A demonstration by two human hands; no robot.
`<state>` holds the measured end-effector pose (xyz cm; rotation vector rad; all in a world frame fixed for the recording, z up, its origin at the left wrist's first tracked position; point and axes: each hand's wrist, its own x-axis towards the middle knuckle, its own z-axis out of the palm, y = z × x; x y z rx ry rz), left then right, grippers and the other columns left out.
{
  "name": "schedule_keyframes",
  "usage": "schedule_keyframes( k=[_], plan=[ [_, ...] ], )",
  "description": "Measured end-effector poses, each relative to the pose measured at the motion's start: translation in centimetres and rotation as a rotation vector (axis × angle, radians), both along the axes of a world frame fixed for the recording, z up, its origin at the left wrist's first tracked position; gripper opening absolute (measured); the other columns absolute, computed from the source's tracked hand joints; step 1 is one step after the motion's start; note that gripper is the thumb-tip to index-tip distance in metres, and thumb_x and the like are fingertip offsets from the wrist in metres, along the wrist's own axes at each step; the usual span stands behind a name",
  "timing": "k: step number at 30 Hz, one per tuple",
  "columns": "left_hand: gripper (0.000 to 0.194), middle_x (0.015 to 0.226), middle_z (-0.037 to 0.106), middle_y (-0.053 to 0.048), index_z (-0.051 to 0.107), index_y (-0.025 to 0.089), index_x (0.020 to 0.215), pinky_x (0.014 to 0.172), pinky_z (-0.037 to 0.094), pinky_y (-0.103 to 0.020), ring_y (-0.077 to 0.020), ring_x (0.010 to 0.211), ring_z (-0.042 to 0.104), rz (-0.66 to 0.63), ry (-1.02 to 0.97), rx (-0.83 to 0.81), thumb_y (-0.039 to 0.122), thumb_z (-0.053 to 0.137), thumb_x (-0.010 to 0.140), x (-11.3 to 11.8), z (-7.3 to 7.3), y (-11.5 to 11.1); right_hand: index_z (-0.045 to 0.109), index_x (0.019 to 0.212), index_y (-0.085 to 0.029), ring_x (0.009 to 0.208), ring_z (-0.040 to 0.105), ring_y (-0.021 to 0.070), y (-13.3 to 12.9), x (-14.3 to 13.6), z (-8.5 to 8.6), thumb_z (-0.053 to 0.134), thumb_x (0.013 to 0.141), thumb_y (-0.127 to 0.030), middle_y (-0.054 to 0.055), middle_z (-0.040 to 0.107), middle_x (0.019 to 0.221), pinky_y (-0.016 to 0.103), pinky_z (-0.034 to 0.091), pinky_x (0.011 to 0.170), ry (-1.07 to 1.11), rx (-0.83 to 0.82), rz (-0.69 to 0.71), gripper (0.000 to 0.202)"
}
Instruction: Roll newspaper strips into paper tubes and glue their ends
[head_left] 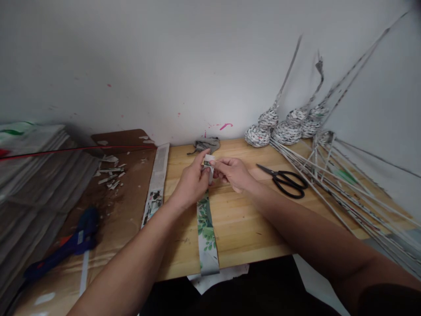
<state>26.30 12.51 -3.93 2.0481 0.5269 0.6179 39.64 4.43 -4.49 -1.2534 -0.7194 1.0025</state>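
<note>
Both hands meet over the middle of the wooden board. My left hand (197, 175) pinches the upper end of a paper strip (208, 239) printed with green leaves. My right hand (230, 172) is closed on the same end from the right, thumb on the folded white part. From there the strip runs down toward me and over the board's front edge. Some fingertips are hidden behind the paper. Another newspaper strip (159, 175) lies left of my left hand. Black-handled scissors (283, 181) rest to the right of my right hand.
Woven paper gourd shapes (285, 131) stand against the wall at the back right, with long paper rods (325, 186) in front. A grey cloth (207, 144) lies behind my hands. At left are a blue glue gun (80, 235), paper scraps (113, 172) and stacked newspapers (42, 184).
</note>
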Motion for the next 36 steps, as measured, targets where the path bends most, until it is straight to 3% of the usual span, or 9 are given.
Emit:
schedule_keyframes(
  k=[4, 13, 23, 36],
  plan=[
    [0.058, 0.084, 0.072, -0.003, 0.034, 0.021, 0.148, 0.062, 0.055, -0.027, -0.0123, 0.058, 0.064, 0.01, 0.037, -0.034, 0.021, 0.044, 0.091, -0.05, 0.37, 0.06, 0.066, 0.073, -0.015, 0.046, 0.043, 0.0058, 0.0, 0.43, -0.05, 0.075, 0.07, -0.05, -0.001, 0.06, 0.059, 0.019, 0.029, 0.039, -0.046, 0.006, 0.042, 0.037],
    [0.058, 0.085, 0.073, -0.005, 0.034, 0.021, 0.148, 0.058, 0.053, -0.025, -0.0118, 0.056, 0.062, -0.005, 0.018, -0.088, 0.021, 0.044, 0.091, -0.05, 0.12, 0.25, 0.062, 0.068, -0.016, 0.046, 0.042, 0.0062, -0.08, 0.72, -0.13, 0.072, 0.074, -0.048, -0.002, 0.057, 0.058, 0.02, 0.03, 0.041, -0.032, 0.012, 0.084, 0.034],
    [0.057, 0.082, 0.071, -0.004, 0.035, 0.02, 0.148, 0.066, 0.054, -0.028, -0.0136, 0.061, 0.064, 0.012, 0.05, 0.039, 0.022, 0.044, 0.092, -0.17, 0.43, -0.01, 0.063, 0.07, -0.013, 0.049, 0.044, 0.006, -0.16, 0.6, -0.04, 0.078, 0.067, -0.046, 0.0, 0.059, 0.059, 0.019, 0.024, 0.041, 0.078, -0.004, 0.069, 0.037],
    [0.061, 0.086, 0.071, -0.005, 0.031, 0.02, 0.15, 0.066, 0.054, -0.028, -0.0136, 0.062, 0.063, 0.016, 0.085, 0.073, 0.021, 0.044, 0.091, -0.1, 0.44, -0.12, 0.062, 0.067, -0.014, 0.05, 0.045, 0.0067, -0.1, 0.32, -0.15, 0.078, 0.067, -0.048, 0.0, 0.058, 0.058, 0.02, 0.024, 0.041, 0.079, 0.006, 0.052, 0.037]
  ],
)
